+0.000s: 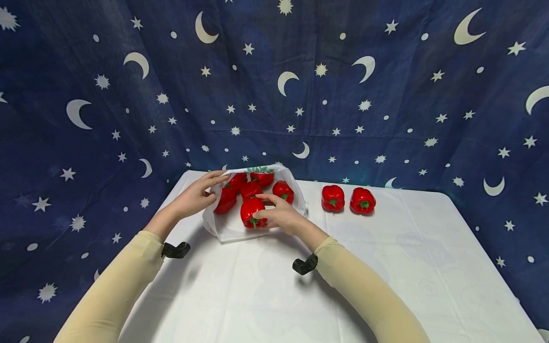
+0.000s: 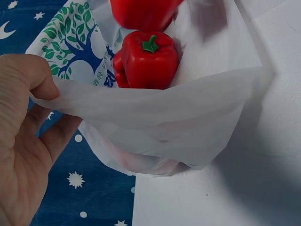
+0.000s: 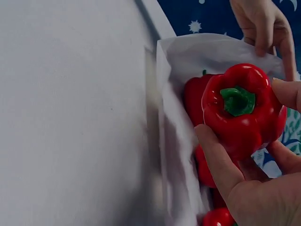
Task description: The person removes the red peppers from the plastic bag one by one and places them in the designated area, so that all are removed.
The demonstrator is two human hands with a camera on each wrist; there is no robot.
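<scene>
A white plastic bag (image 1: pixel 233 232) with a green and blue tree print lies on its side, mouth toward me. Several red bell peppers (image 1: pixel 225 200) are inside it. My left hand (image 1: pixel 195 195) pinches the bag's rim between thumb and fingers, clearest in the left wrist view, where one pepper (image 2: pixel 150 61) shows its green stem. At the bag's mouth, my right hand (image 1: pixel 283 216) grips another red bell pepper (image 3: pixel 244 134), thumb and fingers around its sides. Its green stem faces the right wrist camera. Parts of the peppers deeper in the bag are hidden.
Two more red bell peppers (image 1: pixel 332 198) stand side by side on the white-covered table (image 1: pixel 386 267), right of the bag. Behind the table hangs a dark blue curtain (image 1: pixel 266 85) with moons and stars. The table's left edge runs close to the bag.
</scene>
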